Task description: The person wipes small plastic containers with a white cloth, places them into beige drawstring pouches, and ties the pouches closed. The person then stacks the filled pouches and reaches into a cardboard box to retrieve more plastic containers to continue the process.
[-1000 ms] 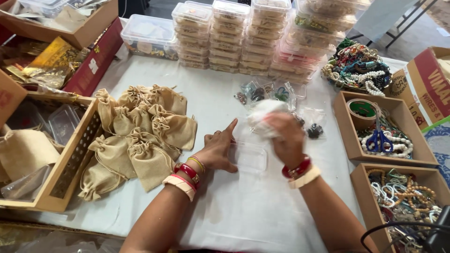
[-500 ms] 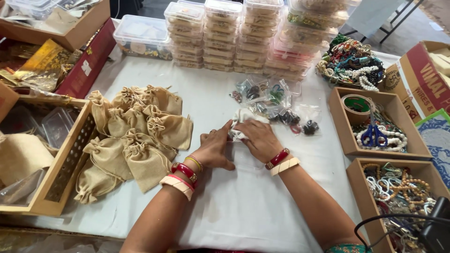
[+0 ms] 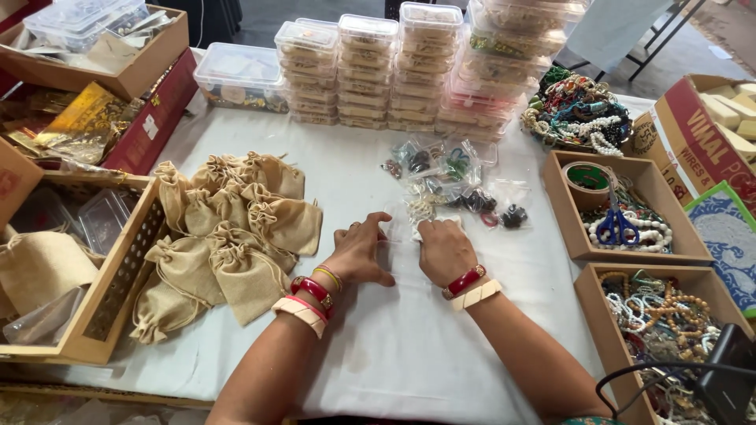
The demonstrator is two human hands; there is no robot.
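My left hand lies flat on the white tablecloth, fingers spread, its thumb at the edge of a small clear plastic box. Just to its right, my right hand has its fingers curled down on a piece of white paper, pressing it at the clear box. Both wrists carry red and cream bangles. Several small clear bags of jewellery lie just beyond the hands.
A heap of tan drawstring pouches lies to the left, beside a wooden crate. Stacks of clear lidded boxes stand at the back. On the right are cardboard trays with beads and blue scissors, and a bead pile.
My right hand held the crumpled white paper raised above the table; it has come down and now presses it at the clear box. My left hand has barely shifted.
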